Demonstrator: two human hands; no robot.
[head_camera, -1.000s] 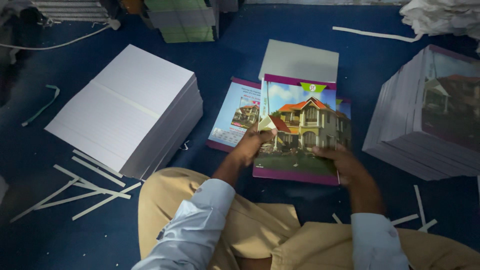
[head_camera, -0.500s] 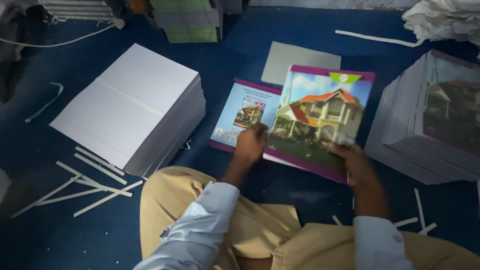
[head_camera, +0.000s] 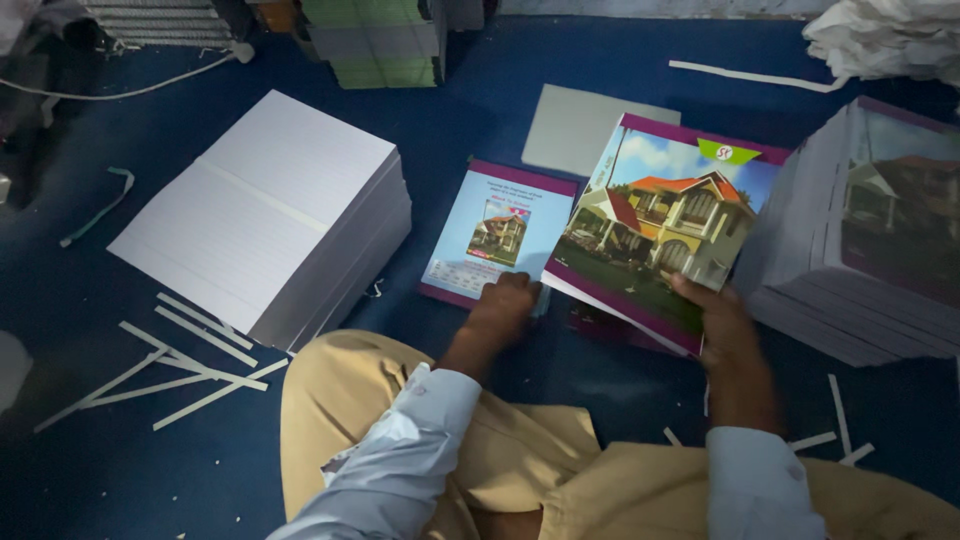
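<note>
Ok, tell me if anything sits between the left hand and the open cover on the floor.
Nothing visible does. The left hand already rests on the near edge of the cover, while the right hand holds the notebook tilted beside it.

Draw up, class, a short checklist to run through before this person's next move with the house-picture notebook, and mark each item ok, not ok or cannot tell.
1. Right hand grips the purple-bordered notebook with the house picture at its lower edge: ok.
2. Left hand rests on the flat blue cover sheet with a purple border, holding it down: ok.
3. Notebook lifted off the blue floor, tilted: ok.
4. Stack of finished purple-edged notebooks at the right sits level: ok.
5. Tall stack of white ruled paper within left reach: ok.
6. Notebook's pages aligned inside the cover: cannot tell.
</note>
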